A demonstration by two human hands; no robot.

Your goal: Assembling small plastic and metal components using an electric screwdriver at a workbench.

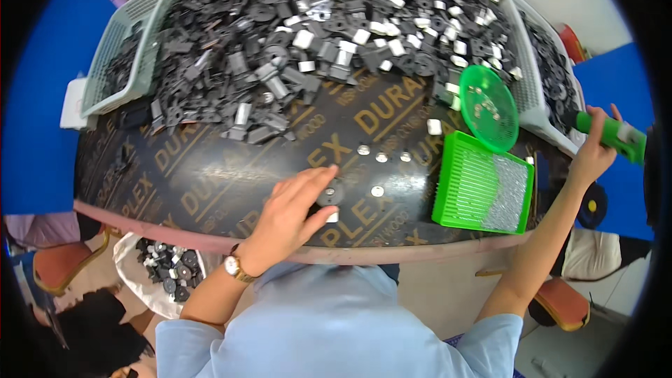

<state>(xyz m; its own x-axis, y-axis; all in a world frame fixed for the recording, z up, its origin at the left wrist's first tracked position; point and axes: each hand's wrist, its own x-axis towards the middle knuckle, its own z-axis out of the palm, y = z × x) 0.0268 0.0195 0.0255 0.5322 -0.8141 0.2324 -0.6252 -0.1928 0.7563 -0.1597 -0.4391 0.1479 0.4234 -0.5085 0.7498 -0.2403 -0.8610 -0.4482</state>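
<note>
Glossy dark laminated desk [210, 175]; matt black plastic parts [231, 42] with bright metal clips [364, 35]; shiny metal discs [377, 191]; translucent green plastic lid [488, 107]; green plastic mesh tray [462, 175].

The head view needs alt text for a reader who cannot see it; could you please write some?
A person's left hand presses a round black part on a dark table, while the right hand grips a green tool. A heap of black and silver parts covers the far side, beside a green tray.
</note>
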